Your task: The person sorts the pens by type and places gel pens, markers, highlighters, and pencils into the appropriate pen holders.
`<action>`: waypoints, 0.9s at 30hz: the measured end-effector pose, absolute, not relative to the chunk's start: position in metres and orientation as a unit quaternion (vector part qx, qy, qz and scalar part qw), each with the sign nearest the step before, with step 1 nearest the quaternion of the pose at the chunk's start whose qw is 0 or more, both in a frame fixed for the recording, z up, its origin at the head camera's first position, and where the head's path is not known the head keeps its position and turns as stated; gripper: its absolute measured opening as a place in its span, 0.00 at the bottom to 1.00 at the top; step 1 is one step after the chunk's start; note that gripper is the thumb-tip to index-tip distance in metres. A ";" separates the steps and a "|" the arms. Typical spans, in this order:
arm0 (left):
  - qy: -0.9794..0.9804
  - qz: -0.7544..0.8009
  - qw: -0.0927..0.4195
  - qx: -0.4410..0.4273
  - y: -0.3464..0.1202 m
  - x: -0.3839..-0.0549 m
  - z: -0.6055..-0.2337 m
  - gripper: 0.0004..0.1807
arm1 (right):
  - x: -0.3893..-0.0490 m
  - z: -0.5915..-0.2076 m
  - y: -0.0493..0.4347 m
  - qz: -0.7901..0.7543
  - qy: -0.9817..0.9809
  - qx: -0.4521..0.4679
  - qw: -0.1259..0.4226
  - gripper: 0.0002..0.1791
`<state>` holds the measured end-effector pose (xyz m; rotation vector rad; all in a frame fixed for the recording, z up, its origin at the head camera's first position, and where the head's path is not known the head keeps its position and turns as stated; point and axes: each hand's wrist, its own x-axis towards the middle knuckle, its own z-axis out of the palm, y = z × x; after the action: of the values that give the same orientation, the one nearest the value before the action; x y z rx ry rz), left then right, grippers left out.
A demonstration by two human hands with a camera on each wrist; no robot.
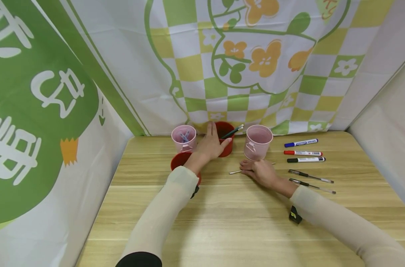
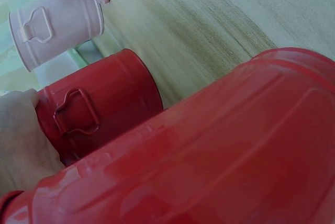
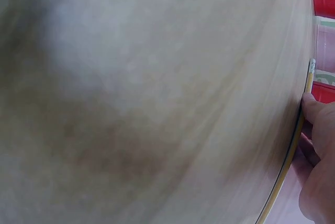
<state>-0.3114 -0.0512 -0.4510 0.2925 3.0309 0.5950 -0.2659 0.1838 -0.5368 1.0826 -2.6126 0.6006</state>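
My left hand (image 1: pixel 209 145) holds the rear red bucket (image 1: pixel 227 150) by its left side, thumb laid across the front. Dark green pencils (image 1: pixel 235 131) with pale ends lean out of that bucket. My right hand (image 1: pixel 263 173) pinches a thin yellow-and-black pencil (image 3: pixel 287 164) lying along the tabletop; its white end (image 1: pixel 234 172) sticks out to the left. Just behind the right hand stands a pink bucket (image 1: pixel 258 142). A second red bucket (image 2: pixel 220 145) is close under the left wrist, partly hidden by the forearm in the head view.
Another pink bucket (image 1: pixel 183 137) at the back left contains bluish slender items. On the right lie a blue marker (image 1: pixel 301 143), a red marker (image 1: pixel 302 153), a black marker (image 1: pixel 306 160) and two pens (image 1: pixel 310 176). A printed cloth (image 1: pixel 196 66) hangs behind the wooden table (image 1: pixel 236 226).
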 end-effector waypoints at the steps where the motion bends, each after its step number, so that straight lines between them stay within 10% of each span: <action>1: 0.977 0.192 0.019 0.095 -0.051 -0.311 -0.451 0.55 | -0.266 -0.537 0.184 0.204 -0.897 0.371 0.127 0.10; 27: 0.977 0.188 0.024 0.095 -0.052 -0.307 -0.446 0.54 | -0.271 -0.530 0.177 0.206 -0.895 0.370 0.140 0.07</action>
<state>-0.3072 -0.0524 -0.4462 0.2955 3.0241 0.5828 -0.2714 0.1766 -0.5297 1.0686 -2.5871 0.5939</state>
